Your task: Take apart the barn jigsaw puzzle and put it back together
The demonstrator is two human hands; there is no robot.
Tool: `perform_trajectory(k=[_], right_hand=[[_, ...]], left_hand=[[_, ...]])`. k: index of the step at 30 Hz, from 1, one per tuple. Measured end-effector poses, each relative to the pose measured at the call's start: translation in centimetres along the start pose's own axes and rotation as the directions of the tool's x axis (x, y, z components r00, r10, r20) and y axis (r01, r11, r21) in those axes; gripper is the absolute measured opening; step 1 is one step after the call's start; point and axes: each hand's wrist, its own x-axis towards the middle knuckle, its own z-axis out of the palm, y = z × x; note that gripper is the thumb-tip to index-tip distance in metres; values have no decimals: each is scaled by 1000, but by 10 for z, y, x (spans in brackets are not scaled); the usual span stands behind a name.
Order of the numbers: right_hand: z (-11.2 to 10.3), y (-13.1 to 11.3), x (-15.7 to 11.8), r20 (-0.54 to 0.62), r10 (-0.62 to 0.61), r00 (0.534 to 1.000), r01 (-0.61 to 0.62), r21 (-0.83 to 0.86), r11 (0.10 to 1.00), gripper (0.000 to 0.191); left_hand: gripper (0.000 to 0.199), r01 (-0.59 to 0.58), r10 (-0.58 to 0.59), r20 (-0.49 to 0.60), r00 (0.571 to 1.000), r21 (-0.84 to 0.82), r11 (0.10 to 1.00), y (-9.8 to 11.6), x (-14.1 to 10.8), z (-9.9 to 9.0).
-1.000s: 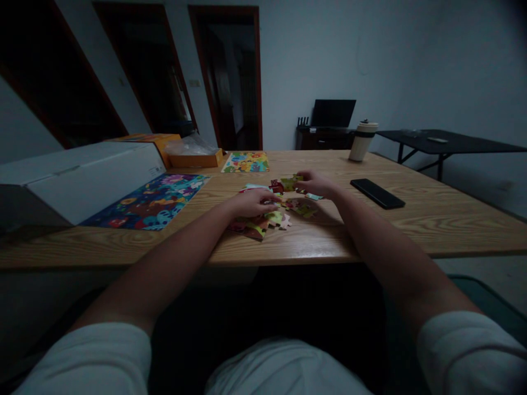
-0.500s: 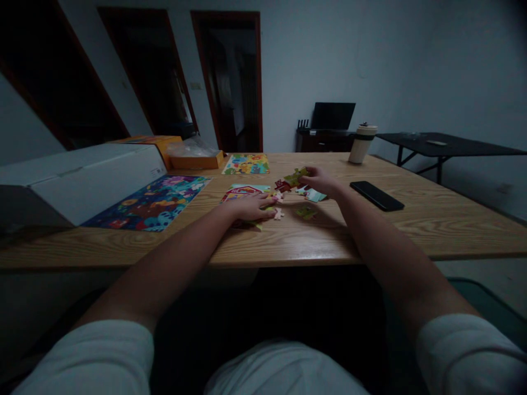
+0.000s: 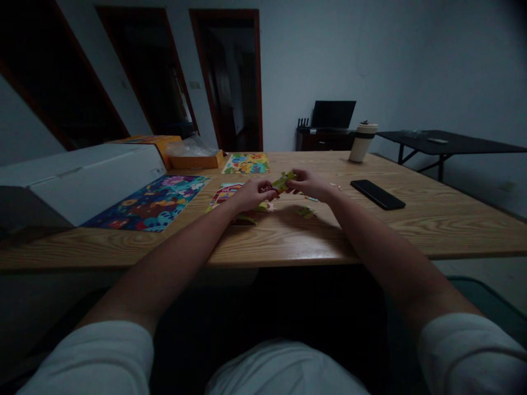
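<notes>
Both of my hands meet above the wooden table (image 3: 411,219), a little past its front edge. My left hand (image 3: 251,193) and my right hand (image 3: 308,184) pinch the two ends of a green and red chunk of joined puzzle pieces (image 3: 282,182), held just off the table. Under and around my hands lie loose puzzle pieces (image 3: 305,211), and a partly built puzzle with a red barn picture (image 3: 224,193) lies by my left hand.
A finished blue puzzle (image 3: 152,200) lies at the left beside a long white box (image 3: 82,175). An orange box (image 3: 193,159) and another colourful puzzle (image 3: 246,163) sit farther back. A black phone (image 3: 376,193) and a pale cup (image 3: 362,141) are at the right.
My left hand lifted off the loose pieces and came up to the chunk that my right hand carried. Both hands now grip it, nearer the table's middle.
</notes>
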Motion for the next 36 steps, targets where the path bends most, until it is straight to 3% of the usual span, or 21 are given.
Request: perform_trajectory(k=[4,9,12,16,19,21,23,27,29,31,34,36], right_hand=[[5,-7,-2,-6,-7,1000,7,-37,999,5],[4,-2,1,-57,21,998,-24,-53,998,6],[4,0,0,-5,43,999,-43,-24,999,10],[12,-5,-5,174,2,985,-6,25,1000,24],[16,-8,-6,211,-73,975,88,-65,994,27],[10,-6,-3,147,-92,985,118,-174,978,28],[-3,0,0,5,-110,994,106,-340,935,28],[-41,12,0,-265,-125,956,-110,-720,686,24],[-55,16,-3,-288,-55,956,-209,-799,564,23],[-62,18,-6,-264,82,961,-269,-824,499,20],[-64,21,-7,-223,224,949,-308,-808,502,21],[-65,27,-4,-215,196,957,-291,-729,619,24]], left_hand=[[22,9,-8,-40,999,14,1000,0,0,-2],[22,-31,31,-1,1000,29,999,1,-1,-2],[22,-40,41,-14,999,34,999,1,-1,1],[29,4,2,-212,977,28,1000,1,0,3],[39,30,-1,-307,952,88,996,4,-1,3],[40,19,15,-297,955,111,994,8,-2,3],[38,15,25,-266,964,148,989,11,-4,2],[30,13,36,-174,984,275,961,13,-6,0],[28,8,41,-149,988,316,949,13,-6,-2],[27,16,35,-140,990,344,939,12,-6,-2],[26,16,34,-130,991,366,930,9,-6,-2],[25,6,46,-129,991,372,928,8,-6,-3]])
